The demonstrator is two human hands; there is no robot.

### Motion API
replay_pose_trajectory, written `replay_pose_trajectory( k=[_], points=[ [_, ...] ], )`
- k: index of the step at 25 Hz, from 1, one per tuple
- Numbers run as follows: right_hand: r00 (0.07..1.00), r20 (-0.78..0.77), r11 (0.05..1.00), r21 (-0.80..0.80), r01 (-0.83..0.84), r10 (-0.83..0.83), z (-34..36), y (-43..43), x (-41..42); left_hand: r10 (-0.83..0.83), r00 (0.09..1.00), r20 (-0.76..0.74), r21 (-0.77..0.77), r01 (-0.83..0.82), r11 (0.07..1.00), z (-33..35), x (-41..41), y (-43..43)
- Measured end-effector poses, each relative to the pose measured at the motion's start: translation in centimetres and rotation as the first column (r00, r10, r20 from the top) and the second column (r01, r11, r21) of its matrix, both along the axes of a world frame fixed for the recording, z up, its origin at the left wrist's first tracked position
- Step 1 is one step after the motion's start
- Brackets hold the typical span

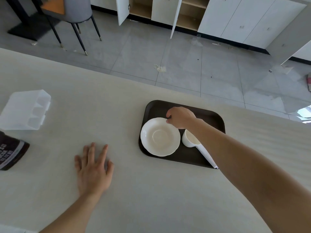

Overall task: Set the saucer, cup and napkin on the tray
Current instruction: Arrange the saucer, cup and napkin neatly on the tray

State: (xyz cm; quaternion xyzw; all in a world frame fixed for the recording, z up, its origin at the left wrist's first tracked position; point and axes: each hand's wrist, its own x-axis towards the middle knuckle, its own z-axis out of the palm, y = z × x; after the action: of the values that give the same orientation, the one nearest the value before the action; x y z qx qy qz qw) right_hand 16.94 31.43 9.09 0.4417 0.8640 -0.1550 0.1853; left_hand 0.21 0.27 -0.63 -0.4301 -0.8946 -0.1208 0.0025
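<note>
Nearest, two bare forearms reach out over the pale table [151, 190]. On the left side, the left hand [94, 172] lies flat on the tabletop, fingers spread, holding nothing. Further out, the right hand [180, 117] is curled over the far rim of the white saucer [159, 137], fingertips pinching its edge. That saucer sits on the left part of the dark tray [154, 108]. Just beside it on the right, also on the tray, stands the white cup [189, 140], partly hidden under the right forearm. A white napkin [207, 156] lies at the tray's near right corner, touching the cup. Well apart, at the table's left edge, lie a dark packet [10, 152] and a clear plastic box [25, 110]. Beyond the table, a grey chair [77, 10] and open white cabinets [218, 15] stand on the tiled floor.
</note>
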Motion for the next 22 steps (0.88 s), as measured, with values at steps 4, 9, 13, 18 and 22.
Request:
replay_pose_trajectory(
  k=[4, 9, 13, 18, 22],
  points=[
    [1.0, 0.02, 1.0, -0.009, 0.018, -0.018, -1.0, 0.4, -0.5, 0.003, 1.0, 0.004, -0.01, -0.003, 1.0, 0.2, 0.0, 0.1],
    [0.999, -0.038, 0.999, -0.042, 0.016, -0.017, -1.3, 1.3, -0.4, 0.01, 1.0, 0.023, -0.033, -0.009, 0.999, 0.2, 0.0, 0.0],
    [0.996, -0.046, 0.993, -0.087, 0.076, -0.08, -1.0, 2.5, -0.3, 0.015, 0.999, 0.031, -0.047, -0.014, 0.999, 0.2, 0.0, 0.1],
    [0.97, -0.122, 0.973, -0.123, 0.193, -0.208, -1.1, 3.4, 0.3, 0.025, 0.999, 0.032, -0.072, -0.023, 0.997, 0.4, 0.0, 0.2],
    [0.914, -0.19, 0.926, -0.197, 0.322, -0.358, -1.4, 4.0, 0.9, 0.026, 0.999, 0.028, -0.084, -0.024, 0.996, 0.3, -0.1, 0.2]
  ],
)
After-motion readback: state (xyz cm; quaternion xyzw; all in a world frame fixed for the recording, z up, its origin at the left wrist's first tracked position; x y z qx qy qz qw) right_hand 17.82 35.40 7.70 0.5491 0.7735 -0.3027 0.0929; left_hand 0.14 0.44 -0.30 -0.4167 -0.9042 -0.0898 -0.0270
